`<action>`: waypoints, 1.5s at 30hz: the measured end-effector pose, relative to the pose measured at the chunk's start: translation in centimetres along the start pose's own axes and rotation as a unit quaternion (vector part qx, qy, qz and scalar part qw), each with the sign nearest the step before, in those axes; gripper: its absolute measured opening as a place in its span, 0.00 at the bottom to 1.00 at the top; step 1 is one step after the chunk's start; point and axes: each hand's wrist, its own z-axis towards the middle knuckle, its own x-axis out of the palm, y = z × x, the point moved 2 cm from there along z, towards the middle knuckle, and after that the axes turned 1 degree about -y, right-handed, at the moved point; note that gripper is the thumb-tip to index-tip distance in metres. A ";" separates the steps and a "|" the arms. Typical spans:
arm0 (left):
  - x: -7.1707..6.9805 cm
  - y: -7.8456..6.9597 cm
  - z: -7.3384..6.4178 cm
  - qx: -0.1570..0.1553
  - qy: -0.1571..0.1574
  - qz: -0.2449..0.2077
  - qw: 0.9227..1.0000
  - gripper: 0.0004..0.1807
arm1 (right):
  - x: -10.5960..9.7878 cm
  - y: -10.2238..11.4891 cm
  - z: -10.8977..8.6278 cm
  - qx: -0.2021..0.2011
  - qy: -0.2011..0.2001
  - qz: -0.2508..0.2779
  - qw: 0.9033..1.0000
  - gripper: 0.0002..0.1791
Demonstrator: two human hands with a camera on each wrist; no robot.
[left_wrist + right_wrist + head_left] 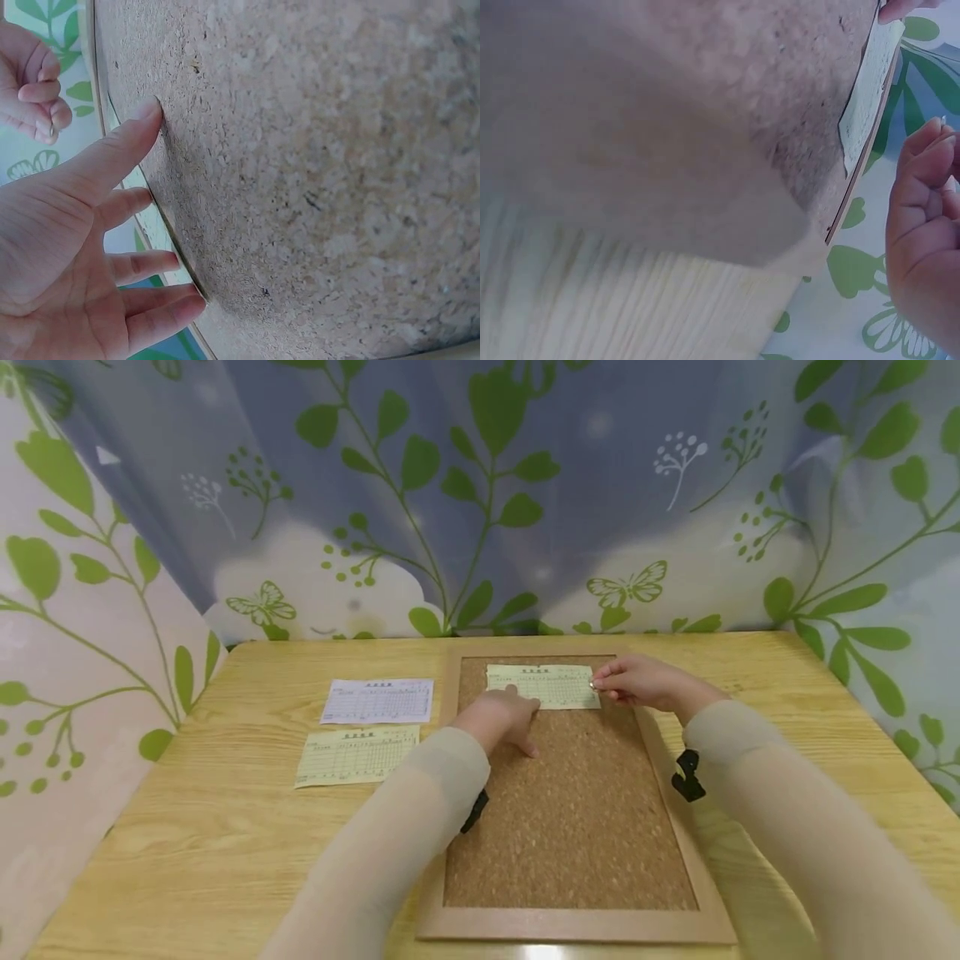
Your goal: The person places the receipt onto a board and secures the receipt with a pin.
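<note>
The yellow slip (558, 687) lies across the far end of the corkboard (570, 827). My left hand (502, 717) is spread at its near left edge, fingers nearly straight; my right hand (648, 682) pinches a small shiny thing (592, 685) at its right end. Left of the board, a white slip (377, 703) lies beyond a second yellow slip (348, 757).

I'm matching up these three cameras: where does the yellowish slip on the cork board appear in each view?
Head: the slip is just right of center, near the board's far end; the left hand overlaps its lower left.
Left wrist: the slip is a thin slanted strip at lower left, partly behind that hand's fingers.
Right wrist: the slip is at upper right, narrow and slanted.
Shared landmark: the cork board.
</note>
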 end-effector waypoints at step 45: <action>0.0 0.0 0.4 -0.019 0.012 -0.016 1.000 0.43 | 1.9 2.4 4.9 0.041 -0.044 0.055 0.997 0.19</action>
